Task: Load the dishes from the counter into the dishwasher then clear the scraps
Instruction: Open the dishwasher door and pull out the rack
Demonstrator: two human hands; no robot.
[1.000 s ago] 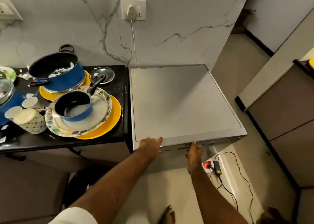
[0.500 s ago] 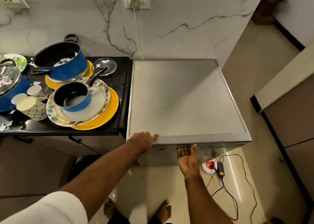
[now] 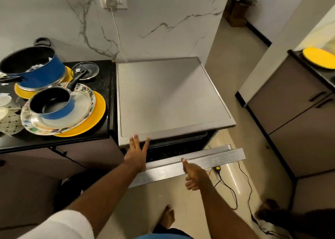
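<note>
The silver flat-topped dishwasher (image 3: 168, 97) is set against the marble wall, and its brushed-metal door (image 3: 213, 159) is tilted partly open. The door's top edge is gripped by the right hand (image 3: 194, 175), thumb above and fingers curled beneath. The left hand (image 3: 136, 155) is laid with fingers straight and spread against the top's front lip. A small blue saucepan (image 3: 54, 104) is stacked on plates on the black counter (image 3: 103, 79) alongside.

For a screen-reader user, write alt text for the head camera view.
A person's right hand grips the top edge of a silver dishwasher door that stands partly open, while the left hand, fingers straight, touches the front edge of the grey dishwasher top. On the black counter to the left, two blue saucepans sit on stacked yellow and patterned plates.
</note>
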